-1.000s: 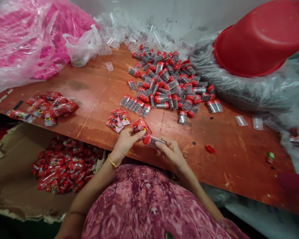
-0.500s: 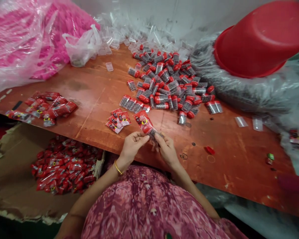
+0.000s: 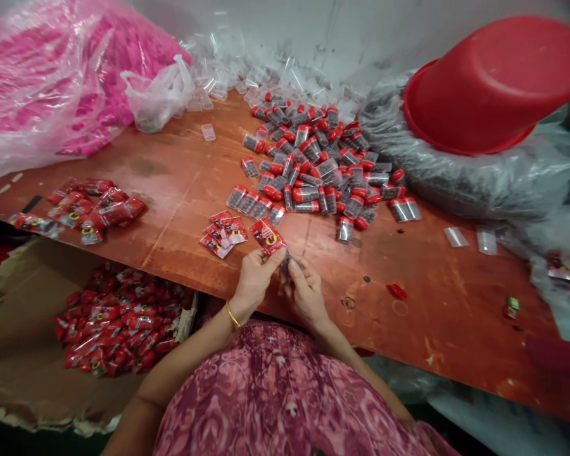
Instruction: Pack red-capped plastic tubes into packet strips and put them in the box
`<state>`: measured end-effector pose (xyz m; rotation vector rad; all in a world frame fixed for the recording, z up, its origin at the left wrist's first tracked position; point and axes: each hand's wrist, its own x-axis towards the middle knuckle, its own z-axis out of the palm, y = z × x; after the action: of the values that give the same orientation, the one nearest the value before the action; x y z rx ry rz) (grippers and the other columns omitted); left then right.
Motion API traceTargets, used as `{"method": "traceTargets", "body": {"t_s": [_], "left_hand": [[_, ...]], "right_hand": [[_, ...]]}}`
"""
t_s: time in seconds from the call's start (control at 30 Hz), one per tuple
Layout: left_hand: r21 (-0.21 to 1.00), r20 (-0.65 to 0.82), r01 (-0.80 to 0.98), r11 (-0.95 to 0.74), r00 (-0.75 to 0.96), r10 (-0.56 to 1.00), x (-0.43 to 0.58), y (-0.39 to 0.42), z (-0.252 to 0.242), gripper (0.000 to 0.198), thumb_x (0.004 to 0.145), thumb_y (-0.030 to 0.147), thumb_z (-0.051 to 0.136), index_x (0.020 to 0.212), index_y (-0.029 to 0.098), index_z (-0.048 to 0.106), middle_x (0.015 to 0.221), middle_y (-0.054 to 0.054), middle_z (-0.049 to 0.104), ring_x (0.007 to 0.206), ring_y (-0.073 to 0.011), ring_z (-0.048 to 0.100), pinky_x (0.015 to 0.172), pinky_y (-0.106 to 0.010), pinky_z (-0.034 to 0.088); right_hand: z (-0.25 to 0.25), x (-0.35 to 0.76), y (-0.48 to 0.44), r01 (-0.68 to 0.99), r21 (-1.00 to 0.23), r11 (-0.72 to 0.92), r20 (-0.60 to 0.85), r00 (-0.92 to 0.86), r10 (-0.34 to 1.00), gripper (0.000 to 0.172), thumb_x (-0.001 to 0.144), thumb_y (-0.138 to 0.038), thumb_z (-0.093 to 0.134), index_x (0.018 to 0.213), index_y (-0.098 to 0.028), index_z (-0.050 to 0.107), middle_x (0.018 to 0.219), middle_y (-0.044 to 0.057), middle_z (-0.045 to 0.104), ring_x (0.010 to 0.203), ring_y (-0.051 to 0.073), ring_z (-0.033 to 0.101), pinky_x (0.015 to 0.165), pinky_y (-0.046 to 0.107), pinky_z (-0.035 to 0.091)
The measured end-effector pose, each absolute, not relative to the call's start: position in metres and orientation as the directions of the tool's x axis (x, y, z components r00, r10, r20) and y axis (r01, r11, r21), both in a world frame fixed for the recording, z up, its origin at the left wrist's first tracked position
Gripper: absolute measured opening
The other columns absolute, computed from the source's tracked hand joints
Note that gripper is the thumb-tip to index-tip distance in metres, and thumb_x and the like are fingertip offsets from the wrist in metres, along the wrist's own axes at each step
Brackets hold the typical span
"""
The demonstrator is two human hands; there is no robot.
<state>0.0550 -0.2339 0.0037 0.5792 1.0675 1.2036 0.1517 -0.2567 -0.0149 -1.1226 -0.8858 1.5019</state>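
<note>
My left hand (image 3: 255,278) is closed, thumb and fingers pinching the lower edge of a red printed packet (image 3: 268,237). My right hand (image 3: 306,292) is closed round a small dark-filled container (image 3: 289,261), mostly covered by the fingers, right against the packet's lower end. Whether the container is partly inside the packet, I cannot tell. Several flat red printed packets (image 3: 224,233) lie on the table just left of my hands. Beyond them is a large heap of small clear containers with red caps and dark contents (image 3: 308,158).
Filled red packets (image 3: 99,206) lie at the table's left, and more fill a cardboard box (image 3: 23,335) below its edge. A pink-filled plastic bag (image 3: 52,76) stands at the back left. At right, a red bucket (image 3: 494,88) rests upside down on a dark-filled bag (image 3: 437,180).
The red packet has tilted over to the left and sits lower. My right hand has shifted slightly left and down, its fingers now covering more of the dark container.
</note>
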Motion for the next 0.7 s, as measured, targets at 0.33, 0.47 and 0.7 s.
{"method": "traceTargets", "body": {"t_s": [0.33, 0.47, 0.7], "left_hand": [[0.806, -0.385, -0.521, 0.281, -0.101, 0.917, 0.056, -0.232, 0.001, 0.043, 0.056, 0.052, 0.075, 0.060, 0.013, 0.059, 0.052, 0.003, 0.055, 0.048, -0.0062, 0.046, 0.049, -0.020, 0.036], [0.830, -0.366, -0.486, 0.274, -0.104, 0.925, 0.058, -0.237, -0.006, 0.040, 0.059, 0.050, 0.074, 0.068, 0.012, 0.064, 0.058, 0.001, 0.061, 0.052, -0.0074, 0.049, 0.052, -0.020, 0.039], [0.885, -0.301, -0.400, 0.238, -0.101, 0.948, 0.046, -0.235, -0.003, 0.028, 0.063, 0.040, 0.073, 0.065, 0.013, 0.065, 0.058, 0.000, 0.062, 0.057, -0.0113, 0.056, 0.058, -0.023, 0.044]], "right_hand": [[-0.016, 0.143, -0.261, -0.094, -0.988, -0.123, -0.127, 0.039, 0.991, 0.034, 0.082, -0.054, 0.050, 0.094, -0.022, 0.053, 0.059, -0.004, 0.050, 0.044, 0.009, 0.043, 0.040, 0.022, 0.035], [-0.020, 0.142, -0.261, -0.045, -0.990, -0.132, -0.135, 0.061, 0.989, 0.036, 0.083, -0.056, 0.047, 0.094, -0.023, 0.052, 0.058, -0.004, 0.046, 0.047, 0.011, 0.043, 0.041, 0.023, 0.034], [-0.014, 0.146, -0.261, -0.117, -0.980, -0.158, -0.146, -0.105, 0.984, 0.038, 0.080, -0.060, 0.051, 0.085, -0.022, 0.050, 0.056, -0.006, 0.043, 0.042, 0.008, 0.037, 0.038, 0.022, 0.033]]}}
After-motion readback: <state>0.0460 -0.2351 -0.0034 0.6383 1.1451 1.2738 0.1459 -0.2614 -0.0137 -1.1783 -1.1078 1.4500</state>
